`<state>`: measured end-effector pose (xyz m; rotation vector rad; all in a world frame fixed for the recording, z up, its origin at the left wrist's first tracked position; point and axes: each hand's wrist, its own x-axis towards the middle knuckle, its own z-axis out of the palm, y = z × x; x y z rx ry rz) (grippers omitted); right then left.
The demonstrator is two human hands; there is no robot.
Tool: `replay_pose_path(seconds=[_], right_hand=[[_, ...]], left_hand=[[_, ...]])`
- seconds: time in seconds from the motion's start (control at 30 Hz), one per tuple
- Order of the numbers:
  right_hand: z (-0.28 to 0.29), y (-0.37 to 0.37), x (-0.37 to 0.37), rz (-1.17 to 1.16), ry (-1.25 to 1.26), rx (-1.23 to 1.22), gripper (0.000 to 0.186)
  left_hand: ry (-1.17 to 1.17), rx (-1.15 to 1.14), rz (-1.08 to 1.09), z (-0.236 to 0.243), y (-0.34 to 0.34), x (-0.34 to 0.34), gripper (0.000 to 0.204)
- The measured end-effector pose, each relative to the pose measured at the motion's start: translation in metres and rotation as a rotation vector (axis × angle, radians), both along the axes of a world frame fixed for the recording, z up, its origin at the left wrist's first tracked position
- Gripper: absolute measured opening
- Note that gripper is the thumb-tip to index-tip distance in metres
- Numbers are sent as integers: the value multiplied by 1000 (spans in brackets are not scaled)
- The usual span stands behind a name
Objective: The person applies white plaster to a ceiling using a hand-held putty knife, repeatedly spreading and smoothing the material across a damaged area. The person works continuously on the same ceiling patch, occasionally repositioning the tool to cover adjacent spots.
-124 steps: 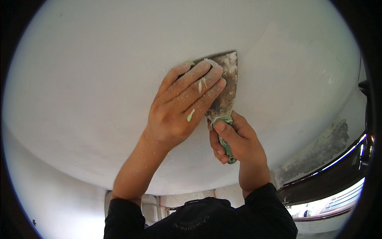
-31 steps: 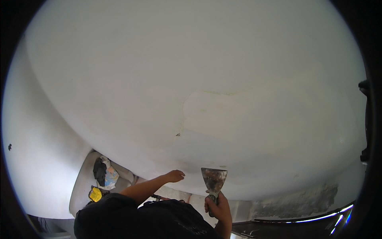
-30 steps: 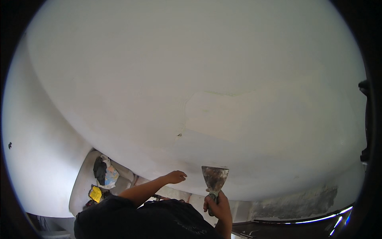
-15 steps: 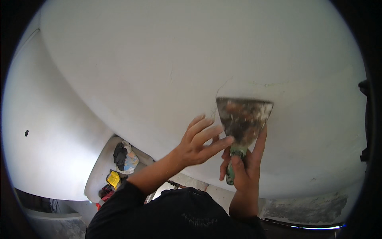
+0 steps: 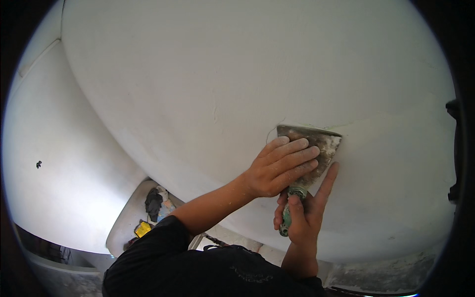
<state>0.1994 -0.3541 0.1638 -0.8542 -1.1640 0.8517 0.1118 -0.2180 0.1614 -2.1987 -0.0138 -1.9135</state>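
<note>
A broad putty knife with a stained metal blade lies against the pale wall. My right hand is wrapped round its green, worn handle, with the index finger stretched up along the blade's right side. Across the blade's left part my left hand rests flat, fingers extended and dusty at the tips, covering much of the metal. The blade's wide edge touches the wall just below a thin crack and a rough line in the surface.
At lower left, a grey ledge or seat carries dark and light cloths and a yellow item. A second white wall with a small dark mark meets the worked wall on the left. Rough grey patches show at lower right.
My left hand has moved right and onto the putty knife's blade, from beside it. The blade has shifted slightly down and right and now lies against the wall.
</note>
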Motion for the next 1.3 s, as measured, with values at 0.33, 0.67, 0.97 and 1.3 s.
replay_pose_path(seconds=[0.33, 0.67, 0.97, 1.3], right_hand=[[10, -3, 6, -139, 75, -207, 93], [0, 12, 10, -227, 67, -128, 105], [11, 38, 8, -445, 75, 62, 103], [25, -1, 27, -122, 33, -49, 102]], left_hand=[[-174, -29, -139, -11, 15, 41, 13], [-209, 19, -215, 1, 20, 57, 16], [-179, 97, -215, 34, 34, 64, 15], [-197, 189, -149, 44, 15, 52, 13]])
